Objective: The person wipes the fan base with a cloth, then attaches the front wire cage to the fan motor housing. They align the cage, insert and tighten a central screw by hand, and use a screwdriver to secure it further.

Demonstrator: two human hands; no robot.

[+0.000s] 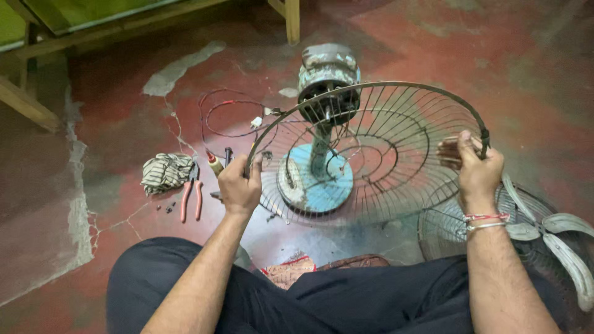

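The round grey wire fan guard (377, 154) hangs above the red floor (526, 74), gripped at opposite rim edges: left hand (240, 185) fingers curled tight on one side, right hand (475, 170) fingers wrapped round the other. Behind it stands the fan motor on its pale blue base (322, 179). Red-handled pliers (192, 195) and a striped rag (166, 172) lie near the left hand.

Striped rag (166, 172), red-handled pliers (192, 196), loose red wire (226, 117), fan blades (554, 238) on floor.
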